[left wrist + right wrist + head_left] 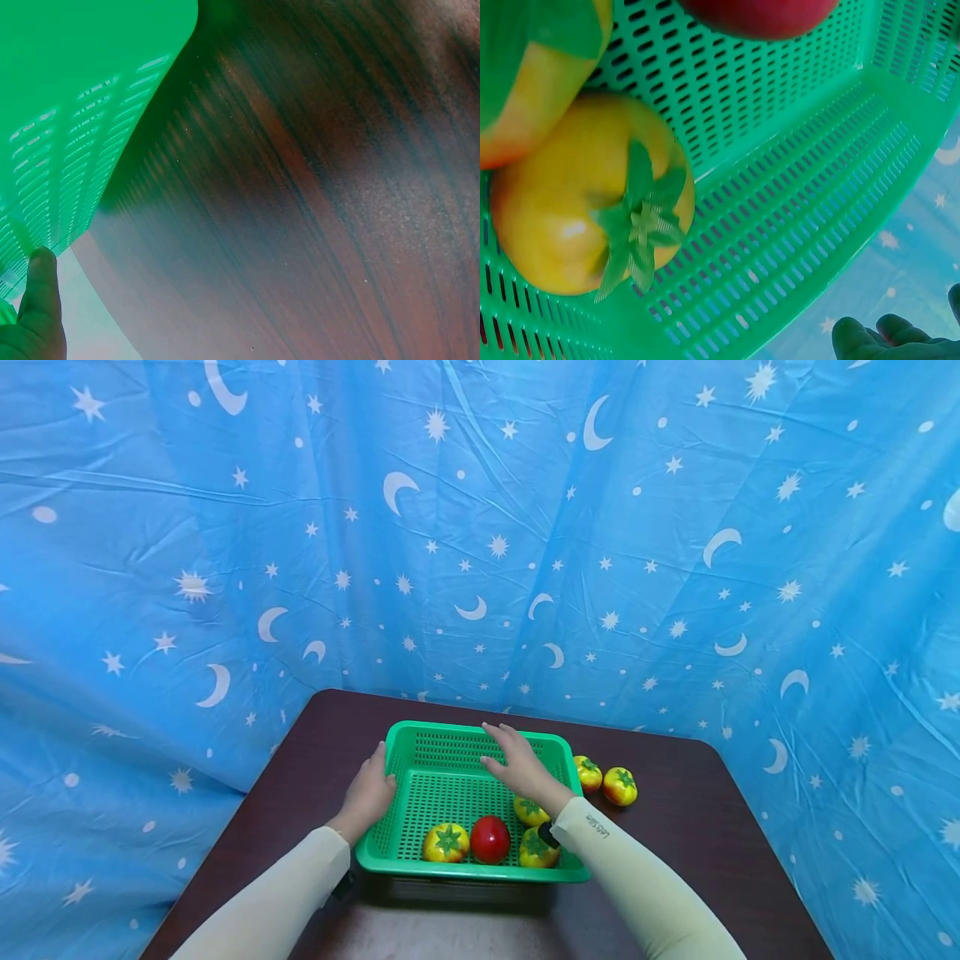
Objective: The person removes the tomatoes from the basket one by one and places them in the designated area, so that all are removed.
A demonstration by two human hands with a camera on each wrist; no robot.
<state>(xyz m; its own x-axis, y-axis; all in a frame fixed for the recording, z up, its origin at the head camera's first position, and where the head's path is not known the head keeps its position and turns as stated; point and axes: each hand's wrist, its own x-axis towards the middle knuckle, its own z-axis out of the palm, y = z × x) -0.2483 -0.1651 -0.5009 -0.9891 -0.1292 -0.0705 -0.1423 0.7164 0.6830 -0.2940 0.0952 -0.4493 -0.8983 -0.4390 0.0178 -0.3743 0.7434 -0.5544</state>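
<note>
A green perforated plastic basket [465, 870] stands on the dark table. At its left side my left hand [366, 795] holds the rim, thumb on top and fingers along the outer wall; one finger [43, 292] shows against that wall in the left wrist view. My right hand [521, 768] hovers over the basket's right part, fingers spread and holding nothing. Inside the basket lie a smooth red fruit [490, 840] and several yellow-red, tomato-like fruits with green leafy tops, one near the front [446, 842], another at the right [592, 195]. My right forearm partly covers two of them.
Two more yellow-red fruits, one partly hidden behind the basket [588, 774] and one beside it [620, 786], lie on the table [697, 827] just right of the basket. A blue curtain [480, 568] with moons and stars hangs behind and around the table.
</note>
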